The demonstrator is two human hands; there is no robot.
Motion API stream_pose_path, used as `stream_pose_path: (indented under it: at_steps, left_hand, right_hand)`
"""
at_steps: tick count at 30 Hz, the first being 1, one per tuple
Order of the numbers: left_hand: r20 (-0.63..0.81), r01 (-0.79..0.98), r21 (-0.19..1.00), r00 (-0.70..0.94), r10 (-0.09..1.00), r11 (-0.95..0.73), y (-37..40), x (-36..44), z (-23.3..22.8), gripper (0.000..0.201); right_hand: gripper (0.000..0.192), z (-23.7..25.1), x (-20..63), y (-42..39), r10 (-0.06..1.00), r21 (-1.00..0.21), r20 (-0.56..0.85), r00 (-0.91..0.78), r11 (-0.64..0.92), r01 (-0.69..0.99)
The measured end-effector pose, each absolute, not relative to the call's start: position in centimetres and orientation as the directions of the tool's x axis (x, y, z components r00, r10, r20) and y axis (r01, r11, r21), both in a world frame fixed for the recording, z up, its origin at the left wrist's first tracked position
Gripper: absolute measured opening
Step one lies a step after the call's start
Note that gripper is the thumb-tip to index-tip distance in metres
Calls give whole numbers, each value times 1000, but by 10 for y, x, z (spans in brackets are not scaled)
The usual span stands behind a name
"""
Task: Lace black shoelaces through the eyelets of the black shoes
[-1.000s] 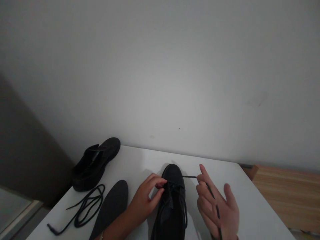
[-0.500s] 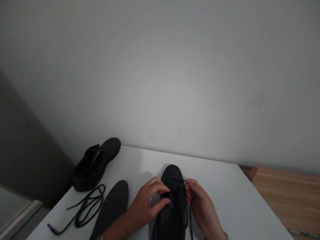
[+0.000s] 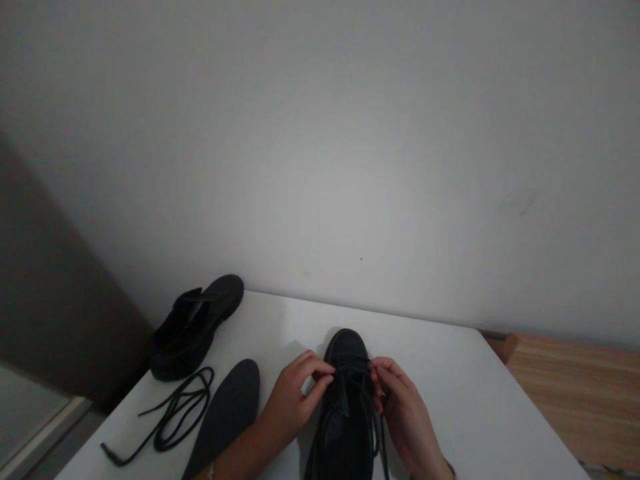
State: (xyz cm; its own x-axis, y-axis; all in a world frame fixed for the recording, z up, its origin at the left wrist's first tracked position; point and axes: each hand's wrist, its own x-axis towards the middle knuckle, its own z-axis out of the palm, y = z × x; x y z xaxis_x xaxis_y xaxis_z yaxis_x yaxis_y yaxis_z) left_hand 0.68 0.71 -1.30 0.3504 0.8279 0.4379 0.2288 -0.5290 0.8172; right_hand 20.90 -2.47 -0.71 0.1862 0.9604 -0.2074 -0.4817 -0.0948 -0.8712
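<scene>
A black lace-up shoe [image 3: 345,443] stands on the white table, toe pointing at the wall. Thumb and forefinger of my left hand [image 3: 295,393] are pinched at the left edge of its lacing flap. My right hand [image 3: 403,407] is closed at the opposite side of the flap, its fingertips on a thin black shoelace [image 3: 384,447] that hangs down beside the shoe. Part of the lace crosses over the shoe's tongue [image 3: 341,398]. The exact spot between my right fingertips is too dark to make out.
A second black shoe [image 3: 183,350] lies at the table's back left corner against the wall. Before it are a loose coiled shoelace [image 3: 173,417] and a dark insole [image 3: 230,407]. The white table [image 3: 480,400] ends at the right, above a wooden surface [image 3: 570,393].
My left thumb and forefinger have moved up and slightly left, from the tongue to the flap's left edge, and closed together. My right hand stays at the lace on the right side.
</scene>
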Motion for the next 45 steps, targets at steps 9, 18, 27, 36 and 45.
stream_pose_path:
  at_steps: [9,18,27,36,45]
  left_hand:
    - [393,274,823,357,847,-497,3,11,-5,11]
    - [351,219,847,455,819,-485,-1,8,-1,8]
    - [364,229,826,482,797,-516,-3,10,-7,20]
    - [483,223,766,421,768,-604,0,10,-7,20]
    - [529,248,744,348,774,-620,-4,7,-9,20]
  right_hand:
    - [31,-8,209,-24,967,-891,-181,180,-84,-446]
    - [34,-5,209,-26,963,-889,-194,189,-91,-448]
    - [35,-7,208,-25,965,-885,-199,170,-102,-454]
    - [33,-9,208,-26,968,-877,-200,151,-108,-469]
    - [35,-7,208,-26,963,-872,-233,133,-146,-467]
